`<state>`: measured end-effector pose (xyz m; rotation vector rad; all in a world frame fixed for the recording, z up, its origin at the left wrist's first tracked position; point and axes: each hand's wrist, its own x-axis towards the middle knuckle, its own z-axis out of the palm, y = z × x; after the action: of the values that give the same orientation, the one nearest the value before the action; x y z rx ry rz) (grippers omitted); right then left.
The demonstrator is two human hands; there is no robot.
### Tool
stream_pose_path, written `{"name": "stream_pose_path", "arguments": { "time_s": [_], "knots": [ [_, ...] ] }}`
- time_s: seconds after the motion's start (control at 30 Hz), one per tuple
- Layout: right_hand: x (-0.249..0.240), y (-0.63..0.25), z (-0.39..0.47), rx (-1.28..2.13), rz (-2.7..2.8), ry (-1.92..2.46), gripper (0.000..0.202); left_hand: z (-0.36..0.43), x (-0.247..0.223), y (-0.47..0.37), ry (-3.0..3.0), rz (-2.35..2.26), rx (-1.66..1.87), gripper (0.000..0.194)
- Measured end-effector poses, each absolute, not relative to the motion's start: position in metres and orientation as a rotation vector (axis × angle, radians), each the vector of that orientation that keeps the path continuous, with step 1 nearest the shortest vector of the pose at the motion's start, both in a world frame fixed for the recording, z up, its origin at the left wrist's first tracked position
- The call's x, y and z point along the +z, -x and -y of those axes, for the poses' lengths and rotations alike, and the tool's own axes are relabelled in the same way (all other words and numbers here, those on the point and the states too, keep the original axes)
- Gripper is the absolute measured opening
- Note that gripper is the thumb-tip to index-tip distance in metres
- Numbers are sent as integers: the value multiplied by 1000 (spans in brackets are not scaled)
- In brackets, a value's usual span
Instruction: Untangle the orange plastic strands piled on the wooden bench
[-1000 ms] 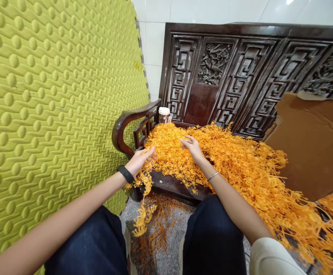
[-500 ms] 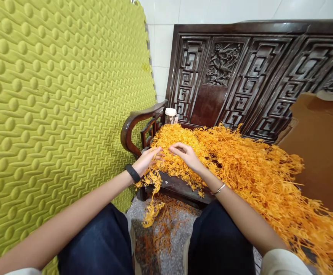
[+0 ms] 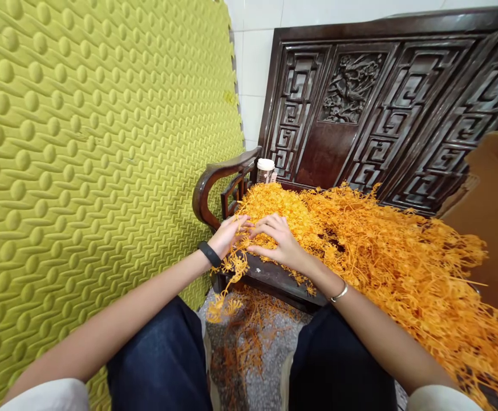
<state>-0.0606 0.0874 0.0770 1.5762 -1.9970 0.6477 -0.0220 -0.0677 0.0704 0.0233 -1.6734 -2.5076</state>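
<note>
Both hands, left hand (image 3: 228, 233) and right hand (image 3: 278, 241), pinch 1 orange plastic sprig (image 3: 237, 264) at the bench (image 3: 274, 278) edge; tangled branches in the orange pile (image 3: 385, 257) could snag, spilling pieces onto the floor (image 3: 249, 365).

Orange sprigs (image 3: 360, 240) — dark carved bench (image 3: 385, 103) — bumpy yellow-green mat (image 3: 81, 142).

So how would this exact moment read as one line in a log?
left hand: pinching orange sprig strand | right hand: fingers on same strand | orange pile on carved bench
</note>
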Motion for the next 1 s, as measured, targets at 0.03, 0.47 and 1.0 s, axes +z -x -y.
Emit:
{"name": "stream_pose_path", "arguments": {
  "time_s": [0.03,0.47,1.0],
  "knots": [
    [76,61,-87,607,2009,-1597,29,69,69,23,-12,1651,-2517,32],
    [75,73,-87,670,2077,-1543,22,75,65,22,48,1717,-2496,24],
    [79,80,-88,1766,2124,-1316,14,71,60,20,644,2347,-1708,38]
  ]
}}
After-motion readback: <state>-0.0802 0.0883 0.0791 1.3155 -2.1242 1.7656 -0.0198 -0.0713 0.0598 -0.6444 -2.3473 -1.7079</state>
